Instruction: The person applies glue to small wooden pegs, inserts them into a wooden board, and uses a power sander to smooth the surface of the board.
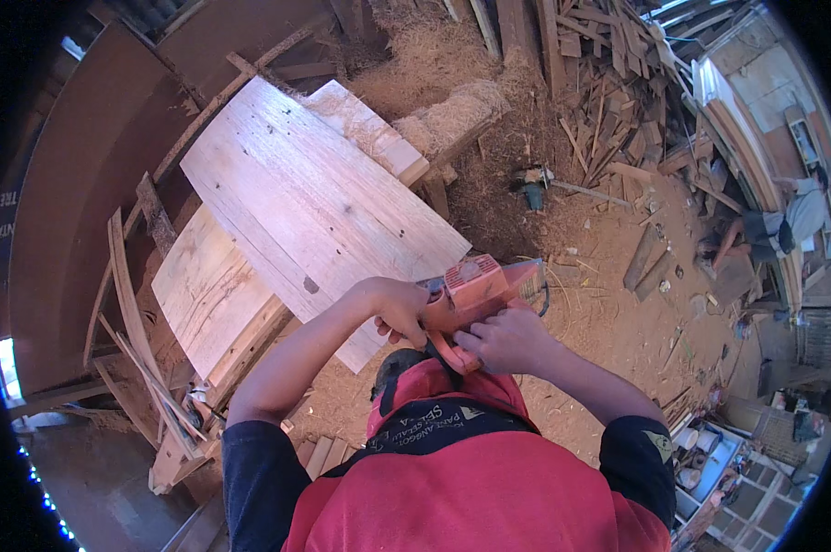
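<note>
An orange electric hand planer [481, 283] is held up in front of my chest, beside the near right end of a wide pale board [328, 198]. My left hand [400, 308] is closed on the planer's left side, its fingers curled and partly hidden. My right hand [507, 339] grips the planer near its looped handle [452, 354]. The planer's underside and the exact places of my fingertips cannot be seen. The board lies flat and slanted across thick timber pieces, with a few dark knots and spots on its face.
A thick timber slab [215, 285] supports the board on the left, and another beam [401, 158] lies behind it. Heaped shavings [443, 55] and scrap wood [608, 101] stand at the back. Thin offcuts [126, 285] lean at left. Another person [797, 221] is at far right.
</note>
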`<state>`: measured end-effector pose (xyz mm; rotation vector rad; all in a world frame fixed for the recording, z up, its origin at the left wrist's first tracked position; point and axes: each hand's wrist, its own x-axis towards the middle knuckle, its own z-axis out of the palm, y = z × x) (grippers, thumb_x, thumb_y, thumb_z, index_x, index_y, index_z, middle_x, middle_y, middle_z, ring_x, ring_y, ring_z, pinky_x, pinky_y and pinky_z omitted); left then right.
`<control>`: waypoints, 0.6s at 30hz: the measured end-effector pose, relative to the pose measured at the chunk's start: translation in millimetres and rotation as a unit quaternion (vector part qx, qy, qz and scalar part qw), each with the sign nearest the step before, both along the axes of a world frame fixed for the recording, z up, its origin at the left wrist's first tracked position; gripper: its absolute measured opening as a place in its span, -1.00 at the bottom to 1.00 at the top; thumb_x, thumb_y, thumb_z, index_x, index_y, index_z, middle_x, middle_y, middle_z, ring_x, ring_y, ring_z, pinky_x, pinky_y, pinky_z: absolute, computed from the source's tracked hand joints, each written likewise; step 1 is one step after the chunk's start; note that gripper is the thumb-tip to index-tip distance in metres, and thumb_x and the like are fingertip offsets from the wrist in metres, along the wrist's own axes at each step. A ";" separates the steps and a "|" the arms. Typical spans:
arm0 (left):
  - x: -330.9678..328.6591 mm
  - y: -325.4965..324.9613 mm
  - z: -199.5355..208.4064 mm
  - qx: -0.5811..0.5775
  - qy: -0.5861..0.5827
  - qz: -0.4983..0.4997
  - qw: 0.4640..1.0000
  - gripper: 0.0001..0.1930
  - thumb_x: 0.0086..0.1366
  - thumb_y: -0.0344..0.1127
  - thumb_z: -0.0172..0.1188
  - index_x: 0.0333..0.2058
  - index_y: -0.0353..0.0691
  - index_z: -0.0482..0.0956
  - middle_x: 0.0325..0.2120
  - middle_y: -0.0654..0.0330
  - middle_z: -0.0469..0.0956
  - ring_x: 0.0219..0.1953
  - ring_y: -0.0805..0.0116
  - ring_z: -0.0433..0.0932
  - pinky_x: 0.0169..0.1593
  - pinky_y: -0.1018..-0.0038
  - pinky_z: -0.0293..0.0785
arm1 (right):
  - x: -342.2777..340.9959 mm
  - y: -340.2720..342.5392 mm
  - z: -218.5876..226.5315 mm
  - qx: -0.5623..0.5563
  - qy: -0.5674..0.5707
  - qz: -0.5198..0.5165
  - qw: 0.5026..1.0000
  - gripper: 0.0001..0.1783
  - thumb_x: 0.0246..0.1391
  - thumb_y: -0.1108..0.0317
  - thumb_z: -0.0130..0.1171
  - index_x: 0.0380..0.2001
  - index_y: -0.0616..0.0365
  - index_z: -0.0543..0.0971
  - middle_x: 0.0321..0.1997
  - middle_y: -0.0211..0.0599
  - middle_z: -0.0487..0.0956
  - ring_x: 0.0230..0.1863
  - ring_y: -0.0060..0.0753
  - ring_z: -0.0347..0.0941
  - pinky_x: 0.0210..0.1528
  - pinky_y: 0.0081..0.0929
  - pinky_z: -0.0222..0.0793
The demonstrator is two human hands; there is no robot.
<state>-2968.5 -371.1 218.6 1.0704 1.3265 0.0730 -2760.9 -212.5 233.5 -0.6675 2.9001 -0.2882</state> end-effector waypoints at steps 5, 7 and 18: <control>-16.4 4.6 19.1 0.106 -0.074 0.158 0.979 -0.58 0.10 -0.10 0.35 -0.14 -0.25 0.60 -0.69 0.23 0.51 -0.70 0.44 0.52 -0.61 0.53 0.47 | 5.1 19.5 2.5 -0.038 -0.029 -0.020 0.999 -0.67 0.08 0.20 0.09 -0.10 -0.03 0.62 -0.37 -0.35 0.69 -0.43 -0.26 0.68 -0.42 -0.28 0.57; -27.1 16.3 16.7 0.172 -0.051 0.237 0.955 -0.51 0.08 -0.05 0.35 -0.08 -0.22 0.61 -0.60 0.17 0.55 -0.60 0.36 0.57 -0.47 0.46 0.53 | 10.4 27.6 -7.3 -0.040 0.008 -0.017 0.999 -0.67 0.08 0.21 0.09 -0.10 -0.01 0.62 -0.37 -0.34 0.69 -0.45 -0.28 0.67 -0.43 -0.30 0.56; 20.9 112.4 -12.5 0.435 0.191 0.161 0.865 -0.31 -0.04 0.29 0.41 0.08 0.19 0.66 0.12 0.15 0.51 0.29 -0.01 0.28 0.34 0.04 0.12 | 31.9 87.1 -9.4 -0.042 0.010 -0.019 0.999 -0.73 0.11 0.23 0.06 -0.18 0.01 0.62 -0.40 -0.35 0.68 -0.47 -0.29 0.66 -0.45 -0.31 0.55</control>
